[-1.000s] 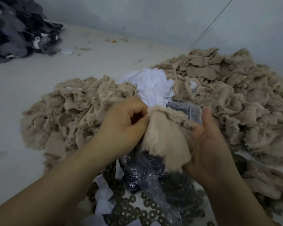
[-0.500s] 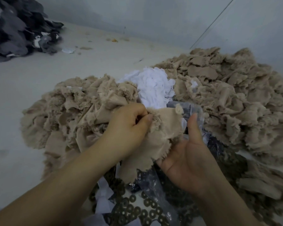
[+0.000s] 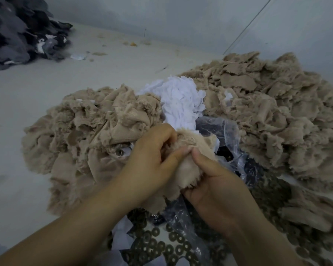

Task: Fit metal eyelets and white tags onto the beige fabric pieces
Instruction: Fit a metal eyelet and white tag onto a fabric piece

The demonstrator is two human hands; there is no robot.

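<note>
Both hands, the left hand (image 3: 152,156) and the right hand (image 3: 217,185), pinched one frayed beige fabric piece (image 3: 188,160) between them, thumbs nearly touching at its middle, while the dark metal ring eyelets (image 3: 161,244) lay just below and the white tag heap (image 3: 183,100) just beyond.

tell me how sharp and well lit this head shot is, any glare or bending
Head view: dim, flat, bluish light with soft shadows; faint sheen only on the crinkled clear plastic bag. The wide lens bows the thin dark line on the grey wall. The left hand and right hand gripping the frayed beige fabric piece look slightly soft; the dark metal ring eyelets blur near the bottom edge.
</note>
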